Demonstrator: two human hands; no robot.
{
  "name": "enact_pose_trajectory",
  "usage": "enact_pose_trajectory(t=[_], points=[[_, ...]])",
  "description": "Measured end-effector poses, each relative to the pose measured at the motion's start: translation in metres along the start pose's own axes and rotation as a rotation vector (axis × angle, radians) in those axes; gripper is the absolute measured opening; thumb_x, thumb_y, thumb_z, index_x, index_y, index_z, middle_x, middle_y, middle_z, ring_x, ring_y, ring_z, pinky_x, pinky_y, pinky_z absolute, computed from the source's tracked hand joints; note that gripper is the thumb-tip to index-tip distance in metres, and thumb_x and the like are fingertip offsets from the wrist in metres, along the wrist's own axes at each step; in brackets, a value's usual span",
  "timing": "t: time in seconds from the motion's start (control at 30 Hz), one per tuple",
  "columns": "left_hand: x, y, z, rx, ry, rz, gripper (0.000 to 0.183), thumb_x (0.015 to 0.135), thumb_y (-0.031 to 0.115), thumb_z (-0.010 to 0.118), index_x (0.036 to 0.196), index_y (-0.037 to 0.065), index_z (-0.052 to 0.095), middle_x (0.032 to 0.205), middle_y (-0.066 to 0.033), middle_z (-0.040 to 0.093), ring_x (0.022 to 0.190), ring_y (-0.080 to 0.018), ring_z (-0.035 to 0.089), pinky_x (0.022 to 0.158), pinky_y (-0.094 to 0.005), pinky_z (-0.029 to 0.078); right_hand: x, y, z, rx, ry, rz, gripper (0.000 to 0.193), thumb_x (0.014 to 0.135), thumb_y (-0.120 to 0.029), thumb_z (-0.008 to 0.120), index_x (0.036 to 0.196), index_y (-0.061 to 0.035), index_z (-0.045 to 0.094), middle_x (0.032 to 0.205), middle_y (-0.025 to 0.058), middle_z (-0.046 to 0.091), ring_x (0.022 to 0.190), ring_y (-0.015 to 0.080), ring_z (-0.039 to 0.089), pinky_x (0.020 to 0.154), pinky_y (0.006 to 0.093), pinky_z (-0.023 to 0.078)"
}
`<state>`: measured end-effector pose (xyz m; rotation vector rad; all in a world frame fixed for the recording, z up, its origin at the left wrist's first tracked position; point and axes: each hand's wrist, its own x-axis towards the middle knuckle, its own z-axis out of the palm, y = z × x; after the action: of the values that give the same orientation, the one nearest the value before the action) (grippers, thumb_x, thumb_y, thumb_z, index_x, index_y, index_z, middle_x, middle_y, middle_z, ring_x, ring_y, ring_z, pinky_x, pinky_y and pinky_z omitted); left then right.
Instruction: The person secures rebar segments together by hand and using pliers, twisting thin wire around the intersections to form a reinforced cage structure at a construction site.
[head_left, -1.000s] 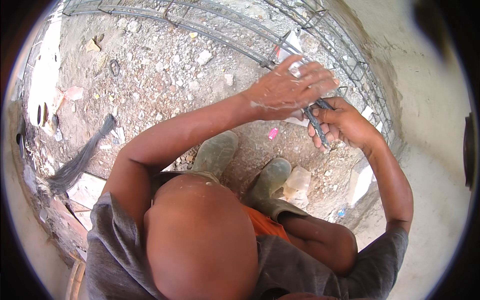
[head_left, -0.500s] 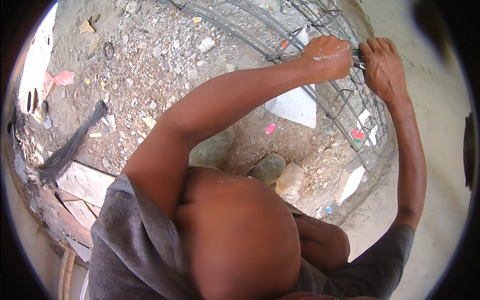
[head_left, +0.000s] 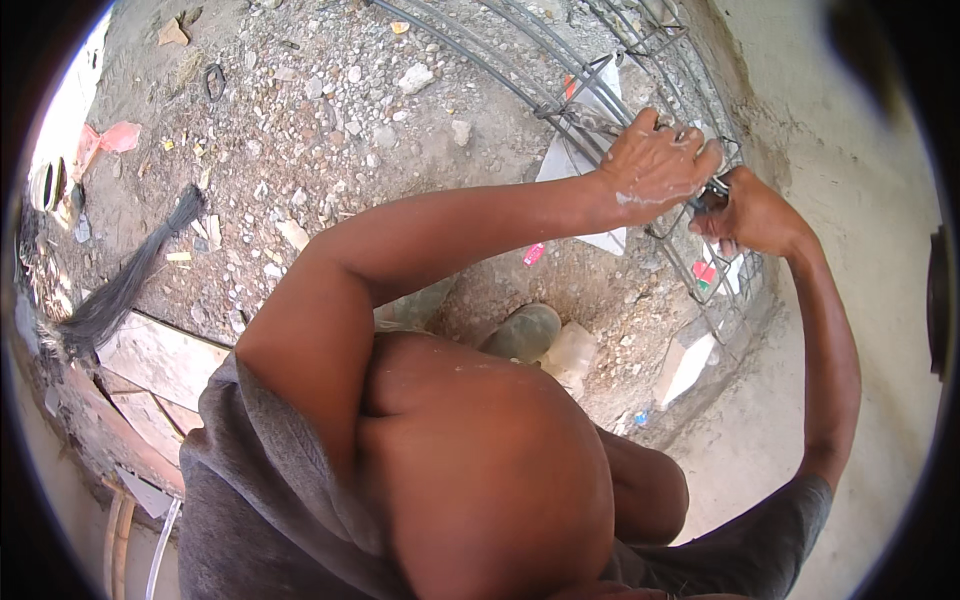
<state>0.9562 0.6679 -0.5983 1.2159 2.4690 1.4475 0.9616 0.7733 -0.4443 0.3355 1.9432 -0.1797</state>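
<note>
A cage of steel reinforcing bars point(head_left: 490, 68) tied with thin stirrups runs from the top of the view down along the wall at right. My left hand point(head_left: 660, 165) is curled closed over the bars, its knuckles dusted white; what its fingers hold is hidden. Just right of it, my right hand point(head_left: 762, 218) is closed around a dark metal hand tool point(head_left: 712, 195) resembling pliers, mostly covered by the fingers. Both hands are close together at the cage.
Gravelly ground lies under the cage, with a white sheet scrap point(head_left: 565, 160) beneath it. A bundle of dark tie wire point(head_left: 140, 265) and pale boards point(head_left: 160, 360) lie at left. A plastered wall point(head_left: 850, 150) rises at right. My boot point(head_left: 530, 332) stands below.
Both hands have moved lower along the cage. My right hand has turned, its fingers now under the tool. My left hand's fingers have shifted from a tight fist to a looser curl.
</note>
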Motion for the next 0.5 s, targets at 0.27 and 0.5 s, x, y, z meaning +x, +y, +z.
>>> enact_pose_trajectory(t=[0.27,0.5], points=[[-0.013,0.013,0.003,-0.086,-0.111,0.135,0.028,0.083,0.021,0.059,0.102,0.000,0.063,0.090,-0.0202,0.070,0.079,-0.0348,0.071,0.069,-0.0460,0.056,-0.004,0.015,0.006,0.067,0.092,-0.035,0.043,0.077,-0.017,0.077,0.108,0.0066,0.059,0.073,0.0132,0.066,0.058,0.0193,0.065,0.055,0.0338,0.051],[0.036,-0.005,0.011,-0.110,-0.104,-0.164,0.028,0.082,0.016,0.060,0.102,-0.002,0.064,0.086,-0.0212,0.070,0.080,-0.0350,0.071,0.071,-0.0457,0.057,0.052,0.039,-0.001,-0.938,1.108,-0.383,0.040,0.079,-0.006,0.058,0.118,-0.0028,0.057,0.110,0.0110,0.060,0.106,0.0290,0.058,0.090,0.0372,0.047]])
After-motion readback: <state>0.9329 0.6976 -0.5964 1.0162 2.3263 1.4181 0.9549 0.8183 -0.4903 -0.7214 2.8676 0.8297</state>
